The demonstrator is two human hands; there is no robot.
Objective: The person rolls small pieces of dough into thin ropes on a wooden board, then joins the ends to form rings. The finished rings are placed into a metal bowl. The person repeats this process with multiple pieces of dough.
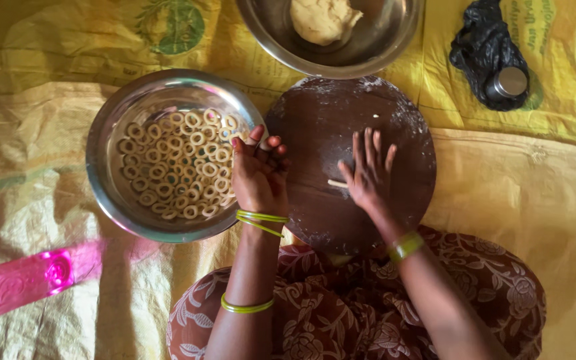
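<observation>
Nearest the camera, the person's lap in brown floral cloth (368,307) fills the bottom edge, and both forearms reach out from it, cut off by the frame below. The round dark rolling board (341,220) sits just past the knees, its near rim touching the cloth, with open yellow sheet (521,200) to its right. On the board, the right hand (368,173) lies flat, fingers (368,143) spread and released, palm pressing on a thin strip of dough (337,183); only the strip's left end pokes out, the rest is hidden under the hand. The left hand (258,177) hovers at the gap between board and steel bowl of dough rings (168,213), fingers curled inward; whether they pinch anything cannot be told. The rings (178,167) lie heaped inside, the bowl's rim just beside the board. Bare sheet stretches left, crossed by a pink patch of light (28,280). Farther off, a second steel bowl (368,57) holds a lump of dough (321,20), its top cut off by the frame. A black bag with a small steel tin (495,60) lies well apart at the right.
</observation>
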